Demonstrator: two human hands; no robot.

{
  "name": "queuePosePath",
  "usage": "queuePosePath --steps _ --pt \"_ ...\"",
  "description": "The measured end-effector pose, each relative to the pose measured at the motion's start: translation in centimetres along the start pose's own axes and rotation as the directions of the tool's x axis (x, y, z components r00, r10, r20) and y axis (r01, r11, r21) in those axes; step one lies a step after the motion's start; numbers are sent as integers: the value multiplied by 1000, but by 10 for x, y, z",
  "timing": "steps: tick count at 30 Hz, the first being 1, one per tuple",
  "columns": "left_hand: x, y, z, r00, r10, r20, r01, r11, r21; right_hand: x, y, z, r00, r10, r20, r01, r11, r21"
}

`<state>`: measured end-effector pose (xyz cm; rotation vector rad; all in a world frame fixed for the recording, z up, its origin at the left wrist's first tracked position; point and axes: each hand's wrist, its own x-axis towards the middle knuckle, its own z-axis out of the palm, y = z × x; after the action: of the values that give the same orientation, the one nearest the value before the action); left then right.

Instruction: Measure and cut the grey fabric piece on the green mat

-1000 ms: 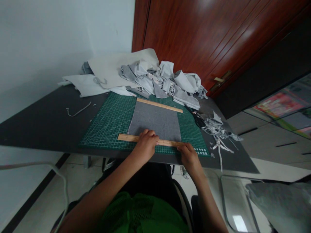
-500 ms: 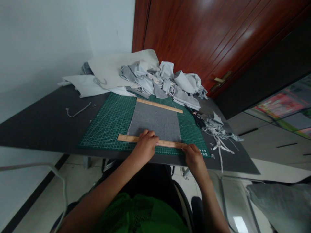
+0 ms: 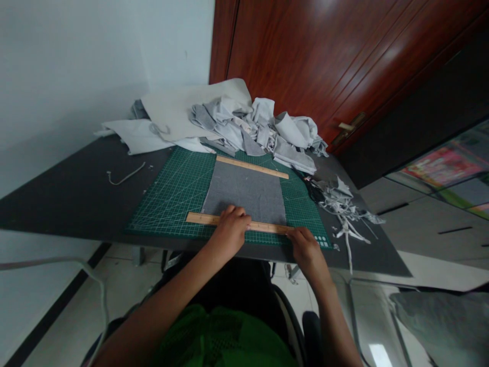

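Left hand [image 3: 231,229] curled on a pale wooden ruler [image 3: 267,227], holding it down; right hand [image 3: 306,250] bunched at its right end, can't tell if pinching anything. Grey rectangular cloth [image 3: 246,191] flat on green gridded cutting mat [image 3: 168,193], near edge meeting that ruler. Laying-out looks done, near-edge work unfinished; no marks visible from here. Second wooden ruler [image 3: 252,167] along far edge; crumpled grey-and-white fabric pile [image 3: 252,120] behind.

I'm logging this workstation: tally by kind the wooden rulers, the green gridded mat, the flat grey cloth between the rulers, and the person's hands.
Wooden rulers: 2
Green gridded mat: 1
Flat grey cloth: 1
Hands: 2
Total: 6
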<state>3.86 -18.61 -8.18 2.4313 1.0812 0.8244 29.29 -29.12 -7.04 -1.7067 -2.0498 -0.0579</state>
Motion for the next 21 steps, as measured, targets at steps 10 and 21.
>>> queuePosePath --steps 10,21 --pt "0 0 -1 1000 -7 14 7 1000 -6 0 -1 8 999 12 -36 -14 999 -36" --pt "0 0 -1 1000 -10 17 10 1000 4 7 -4 17 998 -24 -57 23 1000 -14"
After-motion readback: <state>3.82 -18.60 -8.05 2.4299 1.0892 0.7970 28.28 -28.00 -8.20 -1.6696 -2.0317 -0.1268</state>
